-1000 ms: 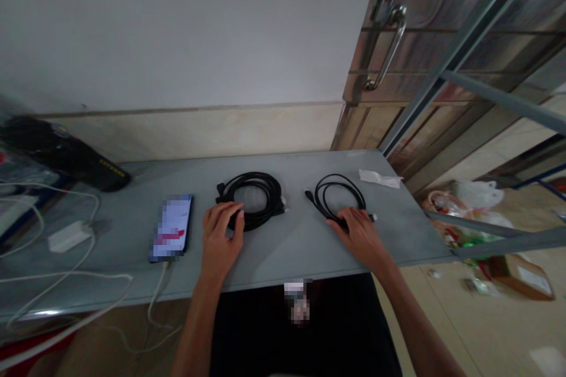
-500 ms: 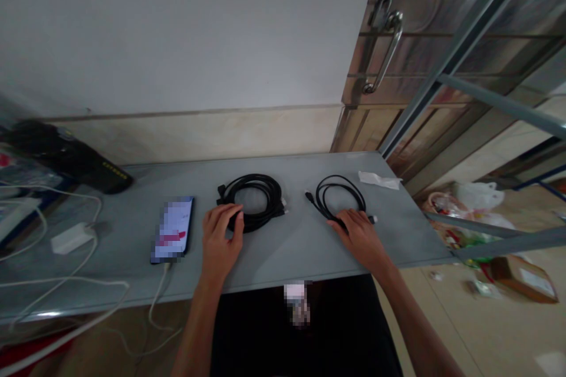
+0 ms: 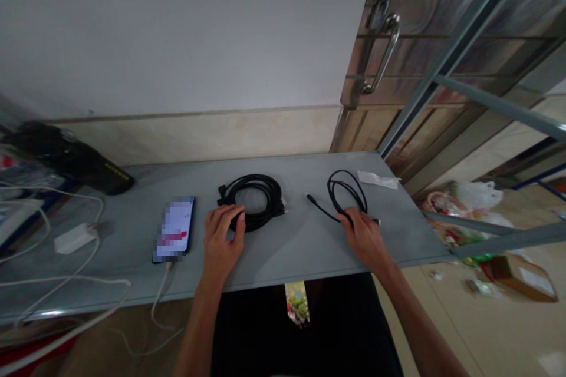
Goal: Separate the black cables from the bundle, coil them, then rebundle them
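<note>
On the grey table (image 3: pixel 292 253) lie two coiled black cables. The thicker coil (image 3: pixel 267 221) is in the middle, and my left hand (image 3: pixel 223 235) curls over its near left side, fingertips and thumb close around the strands. To the right, my right hand (image 3: pixel 363 235) is closed on the near part of a thinner coiled cable (image 3: pixel 332 191), whose loops are pinched narrow and stand beyond the fingers. One plug end (image 3: pixel 311 197) of it trails to the left on the table. A light-coloured connector (image 3: pixel 377 221) shows just past my right hand.
A phone (image 3: pixel 175 227) with a white charging cable lies left of the thicker coil. Farther left are a white adapter (image 3: pixel 75 238) and a black bottle-shaped item (image 3: pixel 84 159). A white strip (image 3: pixel 378 180) lies at the back right, near a metal frame (image 3: pixel 435 82).
My right hand has shifted slightly right and closed around the thinner cable, squeezing its round loops into a narrower shape. My left hand has stayed at the thicker coil.
</note>
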Tool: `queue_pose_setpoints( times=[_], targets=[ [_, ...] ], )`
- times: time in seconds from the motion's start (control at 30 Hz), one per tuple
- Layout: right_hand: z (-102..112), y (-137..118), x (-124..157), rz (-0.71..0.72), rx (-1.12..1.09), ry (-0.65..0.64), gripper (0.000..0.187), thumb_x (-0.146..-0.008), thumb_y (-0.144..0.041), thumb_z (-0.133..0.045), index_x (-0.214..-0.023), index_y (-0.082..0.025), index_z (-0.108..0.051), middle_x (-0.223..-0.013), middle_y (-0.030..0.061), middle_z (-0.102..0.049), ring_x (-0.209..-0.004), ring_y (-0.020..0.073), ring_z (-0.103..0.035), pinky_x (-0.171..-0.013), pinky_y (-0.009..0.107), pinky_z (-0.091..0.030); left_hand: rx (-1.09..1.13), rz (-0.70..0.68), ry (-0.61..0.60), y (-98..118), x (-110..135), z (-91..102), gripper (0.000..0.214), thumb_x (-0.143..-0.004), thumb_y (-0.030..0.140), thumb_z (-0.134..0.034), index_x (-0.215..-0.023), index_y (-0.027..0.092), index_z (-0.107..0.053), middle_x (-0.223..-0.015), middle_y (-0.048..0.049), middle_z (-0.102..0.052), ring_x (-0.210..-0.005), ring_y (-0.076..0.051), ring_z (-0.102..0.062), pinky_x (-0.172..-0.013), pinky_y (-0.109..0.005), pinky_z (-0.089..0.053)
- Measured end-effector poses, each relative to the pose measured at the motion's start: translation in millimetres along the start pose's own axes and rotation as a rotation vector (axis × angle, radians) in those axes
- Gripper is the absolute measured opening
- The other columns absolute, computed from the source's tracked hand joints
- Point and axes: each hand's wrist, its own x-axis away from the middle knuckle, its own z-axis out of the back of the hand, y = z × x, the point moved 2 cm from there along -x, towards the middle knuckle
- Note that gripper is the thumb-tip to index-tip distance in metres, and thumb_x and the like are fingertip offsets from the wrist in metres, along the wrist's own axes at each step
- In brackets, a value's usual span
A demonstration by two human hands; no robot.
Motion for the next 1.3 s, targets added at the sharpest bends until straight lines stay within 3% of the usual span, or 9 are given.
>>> queue_pose_setpoints(
  times=[0.2, 0.3, 0.47, 0.6, 0.73, 0.93, 1.07, 1.17, 1.3],
  targets=[
    [36, -30, -5, -0.276, -0.301, 0.062, 0.046, -0.116, -0.067, -0.044, -0.106, -0.025, -0.059, -0.075, 0.0024, -0.068, -0.065, 0.0245, -0.067, -0.064, 0.033, -0.046, 0.224, 0.042, -0.017, 39, 7, -2.3, 0.019, -0.109, 0.017, -0.068, -0.125, 0.024, -0.077, -0.116, -0.0082, -0.08, -0.111, -0.025, -0.075, -0.103, -0.043, -0.059],
    [52, -59, -5, -0.338, -0.486, 0.05, 0.043, -0.115, -0.066, -0.047, -0.105, -0.025, -0.06, -0.081, 0.0025, -0.069, -0.069, 0.0214, -0.064, -0.066, 0.031, -0.05, 0.436, 0.143, -0.164, 80, 6, -5.9, 0.021, -0.11, 0.022, -0.068, -0.127, 0.027, -0.08, -0.12, -0.0079, -0.082, -0.113, -0.025, -0.077, -0.103, -0.041, -0.061],
    [61, -106, 4, -0.284, -0.743, -0.061, 0.036, -0.12, -0.055, -0.045, -0.118, -0.025, -0.065, -0.091, 0.0028, -0.067, -0.077, 0.0192, -0.061, -0.073, 0.03, -0.054, 0.824, 0.455, -0.398, 141, -12, -11.6, 0.038, -0.108, 0.039, -0.073, -0.145, 0.031, -0.078, -0.143, -0.0106, -0.079, -0.134, -0.033, -0.073, -0.12, -0.049, -0.054],
    [64, -127, 9, -0.185, -0.851, -0.184, 0.036, -0.121, -0.047, -0.044, -0.142, -0.027, -0.064, -0.093, 0.0022, -0.067, -0.08, 0.0195, -0.062, -0.076, 0.031, -0.057, 1.11, 0.691, -0.373, 160, -28, -17.4, 0.037, -0.106, 0.056, -0.074, -0.125, 0.027, -0.085, -0.119, -0.0089, -0.085, -0.097, -0.028, -0.079, -0.096, -0.042, -0.064],
    [69, -130, 10, -0.127, -0.913, -0.294, 0.036, -0.121, -0.044, -0.047, -0.145, -0.026, -0.067, -0.101, 0.0036, -0.074, -0.09, 0.0188, -0.071, -0.089, 0.031, -0.062, 1.219, 0.801, -0.398, 161, -33, -16.8, 0.038, -0.101, 0.058, -0.08, -0.114, 0.023, -0.084, -0.095, -0.0058, -0.083, -0.063, -0.018, -0.066, -0.061, -0.032, -0.058],
    [82, -90, 17, -0.181, -0.805, -0.248, 0.038, -0.12, -0.05, -0.05, -0.127, -0.027, -0.08, -0.129, 0.009, -0.082, -0.129, 0.0254, -0.076, -0.117, 0.04, -0.058, 1.15, 0.81, -0.361, 139, -25, -0.2, 0.039, -0.101, 0.053, -0.082, -0.121, 0.02, -0.083, -0.103, -0.0097, -0.086, -0.094, -0.026, -0.081, -0.094, -0.04, -0.066],
    [96, -42, 24, -0.305, -0.785, -0.007, 0.042, -0.119, -0.057, -0.05, -0.11, -0.025, -0.075, -0.09, 0.0052, -0.08, -0.085, 0.02, -0.079, -0.083, 0.033, -0.065, 1.121, 0.892, -0.232, 113, -21, 16.3, 0.046, -0.098, 0.056, -0.083, -0.127, 0.019, -0.082, -0.099, -0.0097, -0.085, -0.09, -0.027, -0.082, -0.09, -0.042, -0.068],
    [114, -9, 29, -0.423, -0.898, 0.162, 0.037, -0.115, -0.06, -0.06, -0.106, -0.025, -0.068, -0.061, -0.0069, -0.051, -0.047, 0.0108, -0.047, -0.046, 0.023, -0.04, 1.095, 0.908, -0.145, 95, -23, 33.2, 0.05, -0.098, 0.057, -0.083, -0.129, 0.018, -0.08, -0.103, -0.0115, -0.086, -0.091, -0.028, -0.084, -0.091, -0.044, -0.068],
    [145, 20, 33, -0.507, -1.014, 0.366, 0.038, -0.105, -0.058, -0.077, -0.093, -0.024, -0.067, -0.064, -0.0091, -0.034, -0.049, 0.0076, -0.031, -0.044, 0.023, -0.023, 1.066, 0.884, -0.04, 69, -24, 55.6, 0.051, -0.099, 0.058, -0.082, -0.13, 0.017, -0.077, -0.105, -0.013, -0.087, -0.087, -0.028, -0.084, -0.088, -0.044, -0.069]
  ],
)
